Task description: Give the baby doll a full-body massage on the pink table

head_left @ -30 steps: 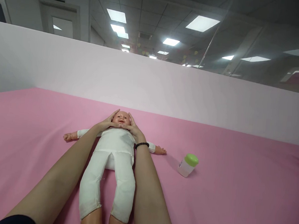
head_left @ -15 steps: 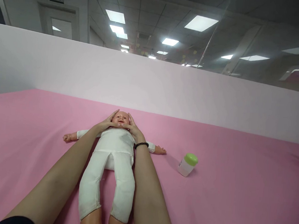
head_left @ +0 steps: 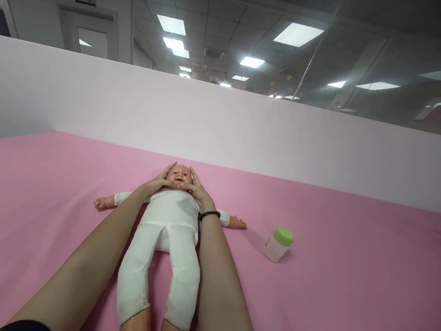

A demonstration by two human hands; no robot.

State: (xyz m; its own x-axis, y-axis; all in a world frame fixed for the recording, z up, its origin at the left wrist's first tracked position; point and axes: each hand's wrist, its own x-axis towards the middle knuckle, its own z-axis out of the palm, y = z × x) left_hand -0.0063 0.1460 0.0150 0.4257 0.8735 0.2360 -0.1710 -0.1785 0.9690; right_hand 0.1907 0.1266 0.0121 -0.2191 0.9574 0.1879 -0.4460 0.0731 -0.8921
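Observation:
A baby doll (head_left: pixel 172 210) with a white cloth body lies on its back, its arms stretched out to both sides and its feet towards me. My left hand (head_left: pixel 161 180) cups the left side of the doll's head, with the thumb across its chin. On the other side my right hand (head_left: pixel 198 188) cups the head in the same way, the two thumb tips nearly meeting below the mouth. A dark beaded bracelet (head_left: pixel 210 214) circles my right wrist. The back of the doll's head is hidden.
A small clear bottle with a green lid (head_left: pixel 279 244) stands tilted-looking to the right of the doll. Everything rests on a pink padded surface (head_left: pixel 334 278). Behind it runs a low white wall (head_left: pixel 223 129), with glass above and a door (head_left: pixel 88 35) at far left.
The whole view has shifted very slightly. Both hands keep the same hold on the doll's head.

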